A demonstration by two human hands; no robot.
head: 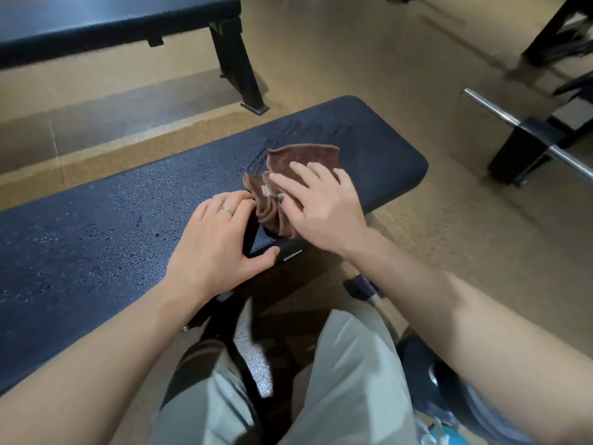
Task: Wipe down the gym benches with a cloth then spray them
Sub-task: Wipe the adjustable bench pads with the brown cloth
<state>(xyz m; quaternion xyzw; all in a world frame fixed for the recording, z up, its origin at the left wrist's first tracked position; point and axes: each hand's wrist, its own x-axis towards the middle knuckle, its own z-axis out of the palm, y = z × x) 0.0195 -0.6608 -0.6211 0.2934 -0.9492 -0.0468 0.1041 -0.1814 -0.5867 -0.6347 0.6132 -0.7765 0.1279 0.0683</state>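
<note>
Lying wet with droplets, bench (112, 226) running left to right. Left hand (218, 239) pinching cloth (288, 175) edge, thumb hooking the bench's near side. Cloth bunching on the bench's right end. Right hand (321, 203) pressing flat, fingers spread, on cloth.
</note>
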